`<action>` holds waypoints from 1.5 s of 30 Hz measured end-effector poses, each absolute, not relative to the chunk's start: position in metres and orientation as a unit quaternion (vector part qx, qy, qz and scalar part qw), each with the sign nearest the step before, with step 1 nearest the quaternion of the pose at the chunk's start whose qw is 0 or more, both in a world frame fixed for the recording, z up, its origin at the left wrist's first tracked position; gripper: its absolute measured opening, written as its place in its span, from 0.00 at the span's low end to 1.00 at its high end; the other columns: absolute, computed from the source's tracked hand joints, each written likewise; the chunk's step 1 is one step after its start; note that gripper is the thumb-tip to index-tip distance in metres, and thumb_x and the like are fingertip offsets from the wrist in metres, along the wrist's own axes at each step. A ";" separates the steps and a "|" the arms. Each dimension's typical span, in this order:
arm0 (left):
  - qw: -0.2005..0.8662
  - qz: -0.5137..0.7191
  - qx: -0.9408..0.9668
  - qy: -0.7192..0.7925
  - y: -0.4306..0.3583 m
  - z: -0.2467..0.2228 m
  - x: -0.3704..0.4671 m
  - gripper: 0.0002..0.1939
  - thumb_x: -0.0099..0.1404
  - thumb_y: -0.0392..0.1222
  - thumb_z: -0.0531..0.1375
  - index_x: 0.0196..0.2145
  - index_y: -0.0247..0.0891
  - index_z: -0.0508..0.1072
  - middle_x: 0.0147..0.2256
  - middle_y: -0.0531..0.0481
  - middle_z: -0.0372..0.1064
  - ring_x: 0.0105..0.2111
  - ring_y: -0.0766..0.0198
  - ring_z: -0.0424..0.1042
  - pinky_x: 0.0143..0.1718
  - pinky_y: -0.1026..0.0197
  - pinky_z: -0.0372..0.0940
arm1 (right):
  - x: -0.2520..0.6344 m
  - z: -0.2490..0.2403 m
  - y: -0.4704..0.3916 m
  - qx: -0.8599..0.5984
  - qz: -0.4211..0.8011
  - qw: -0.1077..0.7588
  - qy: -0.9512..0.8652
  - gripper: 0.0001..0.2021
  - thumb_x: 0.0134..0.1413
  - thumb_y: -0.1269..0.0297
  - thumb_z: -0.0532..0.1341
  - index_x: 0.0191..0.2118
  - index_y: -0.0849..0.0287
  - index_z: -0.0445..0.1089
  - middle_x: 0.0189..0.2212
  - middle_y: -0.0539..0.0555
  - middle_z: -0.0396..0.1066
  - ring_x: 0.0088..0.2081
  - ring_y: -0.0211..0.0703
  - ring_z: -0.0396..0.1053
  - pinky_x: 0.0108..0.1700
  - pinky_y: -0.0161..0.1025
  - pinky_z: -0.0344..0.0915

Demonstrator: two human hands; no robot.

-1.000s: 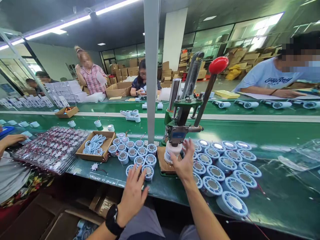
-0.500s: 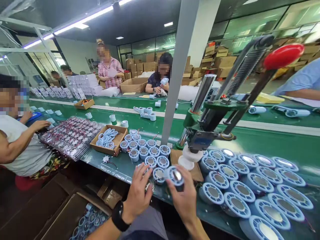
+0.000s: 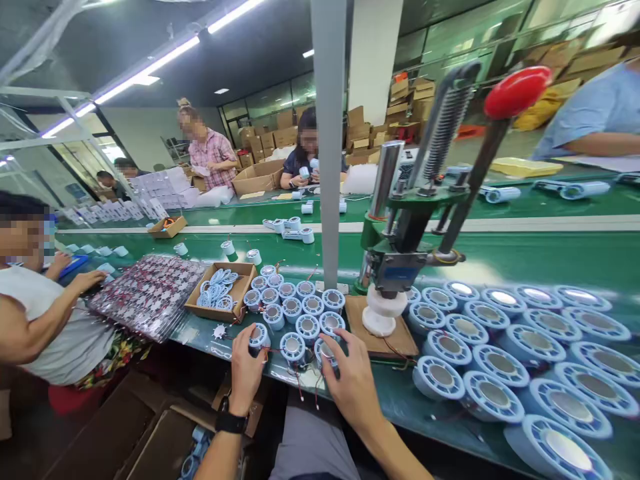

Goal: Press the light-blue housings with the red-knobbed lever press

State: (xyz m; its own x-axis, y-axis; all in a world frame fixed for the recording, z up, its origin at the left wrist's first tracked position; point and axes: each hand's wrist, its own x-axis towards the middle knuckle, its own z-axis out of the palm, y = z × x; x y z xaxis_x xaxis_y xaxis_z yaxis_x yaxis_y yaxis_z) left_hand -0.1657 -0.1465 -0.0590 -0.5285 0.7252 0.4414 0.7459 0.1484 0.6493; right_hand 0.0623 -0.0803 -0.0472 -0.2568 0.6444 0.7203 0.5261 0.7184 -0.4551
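Observation:
My left hand (image 3: 247,372), with a black band at its wrist, has its thumb and fingers closed around a light-blue round housing (image 3: 259,336) at the left of a cluster. My right hand (image 3: 354,375) curls over another light-blue round housing (image 3: 326,352) at the cluster's near right, thumb and fingers on either side. Between my hands stands a third housing (image 3: 293,348) with a grey metal disc in its ringed top. Thin red and dark wires with small white plugs (image 3: 301,396) hang over the table edge.
A hand press (image 3: 400,267) with a red-knobbed lever and white pads stands right of the cluster. Many similar housings (image 3: 500,363) fill the right side. A cardboard tray (image 3: 200,311) holds light-blue rings. Left lies a stack of star-shaped parts (image 3: 150,293), beside a co-worker's hand (image 3: 90,280).
The housing that was raised in my right hand is down at the cluster's near edge, that hand around it. My left hand has moved left onto a housing. The view has turned slightly right.

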 end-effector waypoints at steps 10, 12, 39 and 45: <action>0.043 -0.281 -0.535 -0.796 -0.117 0.028 -0.229 0.26 0.63 0.24 0.45 0.57 0.29 0.67 0.55 0.37 0.68 0.57 0.57 0.67 0.62 0.51 0.60 | 0.080 -0.081 -0.081 -0.334 0.067 0.473 -0.813 0.12 0.63 0.62 0.55 0.49 0.55 0.70 0.52 0.60 0.64 0.51 0.51 0.67 0.46 0.50 0.73; 0.043 -0.256 -0.528 -0.808 -0.088 0.052 -0.252 0.20 0.66 0.27 0.47 0.50 0.27 0.71 0.50 0.37 0.71 0.54 0.56 0.69 0.61 0.51 0.59 | 0.087 -0.081 -0.083 -0.328 0.082 0.474 -0.813 0.10 0.62 0.61 0.56 0.46 0.55 0.70 0.52 0.60 0.65 0.50 0.51 0.68 0.46 0.50 0.73; -0.259 -0.344 -0.660 -0.615 -0.116 -0.013 0.001 0.13 0.65 0.38 0.55 0.43 0.38 0.77 0.32 0.48 0.77 0.30 0.61 0.74 0.35 0.60 0.70 | 0.146 -0.094 -0.106 -0.402 0.184 0.488 -0.753 0.26 0.55 0.69 0.63 0.60 0.55 0.65 0.51 0.60 0.69 0.52 0.46 0.70 0.53 0.44 0.72; -0.186 -0.306 -0.711 -0.606 -0.114 -0.010 -0.003 0.14 0.70 0.42 0.53 0.47 0.41 0.75 0.41 0.44 0.73 0.42 0.57 0.74 0.47 0.55 0.70 | 0.147 -0.096 -0.107 -0.404 0.180 0.480 -0.757 0.26 0.55 0.72 0.62 0.60 0.52 0.67 0.53 0.60 0.68 0.53 0.47 0.68 0.54 0.47 0.71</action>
